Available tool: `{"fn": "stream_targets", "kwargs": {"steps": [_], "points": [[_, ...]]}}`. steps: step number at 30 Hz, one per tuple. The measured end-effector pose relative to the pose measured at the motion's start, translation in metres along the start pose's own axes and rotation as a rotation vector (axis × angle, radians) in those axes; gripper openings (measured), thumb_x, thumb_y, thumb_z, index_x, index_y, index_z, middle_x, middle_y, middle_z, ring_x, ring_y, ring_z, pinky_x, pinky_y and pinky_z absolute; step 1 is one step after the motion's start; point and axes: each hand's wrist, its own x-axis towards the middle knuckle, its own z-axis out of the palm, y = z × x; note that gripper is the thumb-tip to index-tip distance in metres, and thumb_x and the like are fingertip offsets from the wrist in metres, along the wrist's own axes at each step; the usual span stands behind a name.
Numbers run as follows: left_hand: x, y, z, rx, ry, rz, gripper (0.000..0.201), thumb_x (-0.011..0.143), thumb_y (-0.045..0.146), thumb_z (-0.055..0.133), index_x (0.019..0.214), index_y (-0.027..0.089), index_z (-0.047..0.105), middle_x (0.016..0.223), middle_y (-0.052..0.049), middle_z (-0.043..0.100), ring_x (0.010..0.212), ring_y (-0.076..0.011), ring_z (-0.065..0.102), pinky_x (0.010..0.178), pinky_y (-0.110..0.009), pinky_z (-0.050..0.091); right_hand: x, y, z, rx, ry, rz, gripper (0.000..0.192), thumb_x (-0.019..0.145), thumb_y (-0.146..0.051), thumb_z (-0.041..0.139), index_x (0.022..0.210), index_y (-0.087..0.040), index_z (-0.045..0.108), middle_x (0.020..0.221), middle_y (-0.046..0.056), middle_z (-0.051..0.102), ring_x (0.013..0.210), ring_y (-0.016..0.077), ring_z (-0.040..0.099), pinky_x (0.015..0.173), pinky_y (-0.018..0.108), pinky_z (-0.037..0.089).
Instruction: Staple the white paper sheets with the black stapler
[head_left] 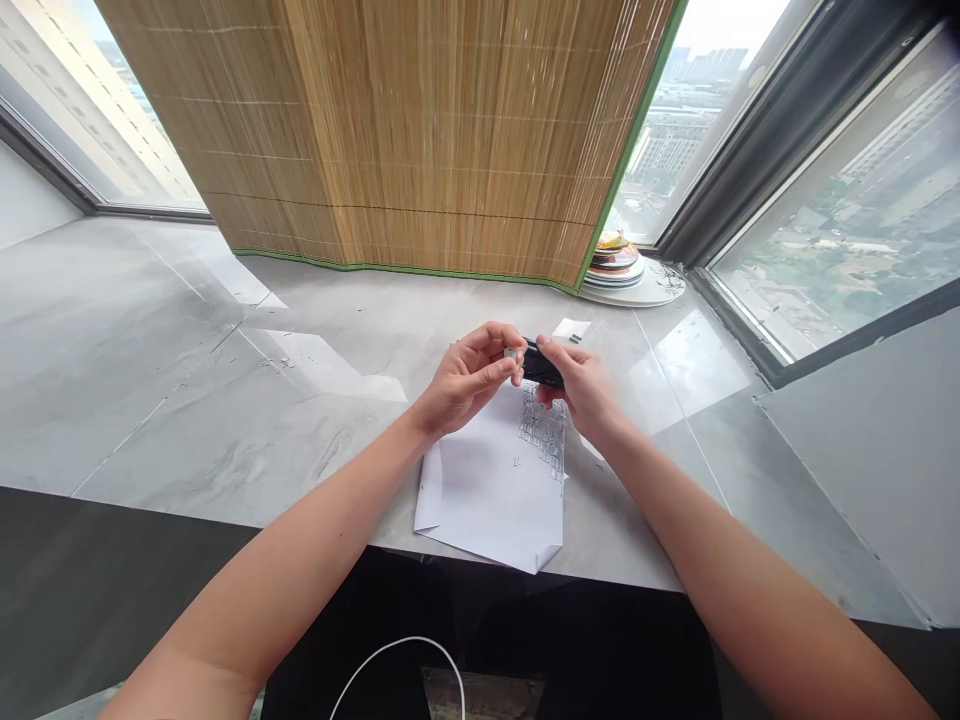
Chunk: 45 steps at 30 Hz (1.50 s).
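Observation:
A small black stapler point(541, 365) is held up over the grey counter by my right hand point(581, 390), whose fingers wrap its right end. My left hand point(469, 375) pinches a small silvery piece at the stapler's left end, thumb and forefinger closed on it. Below both hands lies a stack of white paper point(491, 485), its near corner hanging over the counter's front edge. Several rows of loose staples point(541, 432) lie on the paper's upper right part.
The grey marbled counter point(187, 400) runs wide to the left. A bamboo blind point(420, 140) hangs behind. A stack of plates point(616, 268) sits at the back right by the window. A white cable point(397, 665) curves below the counter edge.

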Motion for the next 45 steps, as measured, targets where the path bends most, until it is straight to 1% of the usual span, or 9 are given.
{"fn": "stream_targets", "kwargs": {"steps": [8,17,20,23,28,31,34,38,45], "points": [[0.004,-0.002,-0.005,0.248,-0.297,0.168,0.028,0.075,0.034,0.091,0.090,0.019,0.072,0.082,-0.002,0.069,0.081,-0.0169,0.069,0.082,-0.036,0.060,-0.005,0.008,0.015,-0.136,-0.092,0.090,0.052,0.078,-0.073,0.074,0.071,-0.022,0.065,0.056,-0.001,0.057,0.047,0.0162,0.060,0.039,0.026,0.043],[0.010,0.000,-0.011,0.290,-0.201,0.225,0.031,0.076,0.042,0.090,0.094,0.020,0.077,0.078,-0.001,0.070,0.077,-0.0153,0.070,0.082,-0.033,0.059,-0.005,0.009,0.012,-0.299,-0.102,0.028,0.053,0.085,-0.074,0.065,0.082,-0.022,0.073,0.049,0.000,0.058,0.043,0.0164,0.055,0.042,0.027,0.040],[0.006,0.009,-0.015,0.257,-0.019,0.304,0.032,0.078,0.043,0.088,0.101,0.022,0.078,0.082,0.000,0.068,0.076,-0.0120,0.069,0.083,-0.029,0.056,-0.003,0.009,0.009,-0.335,-0.128,-0.007,0.053,0.085,-0.074,0.066,0.091,-0.022,0.076,0.049,0.000,0.060,0.041,0.0167,0.053,0.044,0.028,0.040],[-0.016,0.026,-0.035,0.299,0.279,0.426,0.029,0.082,0.040,0.083,0.105,0.022,0.078,0.088,-0.001,0.069,0.076,-0.0097,0.067,0.085,-0.027,0.055,0.001,0.011,0.006,-0.371,-0.151,-0.047,0.052,0.084,-0.072,0.067,0.094,-0.021,0.077,0.049,0.000,0.060,0.041,0.0171,0.053,0.044,0.029,0.040],[-0.086,0.077,-0.122,0.797,0.881,0.374,0.022,0.084,0.030,0.071,0.101,0.018,0.080,0.099,-0.005,0.074,0.074,-0.0128,0.064,0.079,-0.029,0.055,0.004,0.013,0.003,-0.461,-0.159,-0.169,0.048,0.086,-0.068,0.068,0.093,-0.022,0.077,0.049,0.000,0.059,0.043,0.0171,0.055,0.048,0.030,0.043],[-0.115,0.117,-0.178,1.194,1.109,0.252,0.027,0.085,0.024,0.061,0.104,0.018,0.080,0.088,-0.005,0.072,0.070,-0.0157,0.063,0.074,-0.031,0.053,0.003,0.013,0.003,-0.475,-0.184,-0.209,0.046,0.087,-0.066,0.068,0.093,-0.022,0.077,0.053,0.000,0.061,0.044,0.0169,0.056,0.050,0.030,0.044],[-0.125,0.152,-0.210,1.368,1.070,0.051,0.040,0.084,0.021,0.057,0.119,0.019,0.076,0.075,-0.002,0.067,0.064,-0.0173,0.063,0.069,-0.030,0.052,0.004,0.012,0.003,-0.468,-0.198,-0.252,0.044,0.087,-0.064,0.068,0.091,-0.021,0.077,0.064,0.003,0.068,0.048,0.0164,0.060,0.052,0.030,0.045],[-0.129,0.182,-0.215,1.423,0.974,-0.042,0.065,0.075,0.027,0.069,0.140,0.022,0.059,0.086,-0.003,0.071,0.069,-0.0178,0.066,0.061,-0.028,0.053,0.005,0.012,0.003,-0.452,-0.202,-0.277,0.046,0.086,-0.065,0.070,0.089,-0.020,0.076,0.071,0.004,0.071,0.047,0.0153,0.059,0.052,0.030,0.047],[-0.135,0.196,-0.200,1.355,0.694,-0.013,0.032,0.077,0.046,0.071,0.097,0.021,0.076,0.090,-0.006,0.067,0.080,-0.0183,0.066,0.070,-0.030,0.057,0.006,0.012,0.002,-0.445,-0.199,-0.294,0.047,0.085,-0.066,0.070,0.089,-0.020,0.076,0.079,0.005,0.073,0.048,0.0143,0.058,0.054,0.031,0.047]]}}
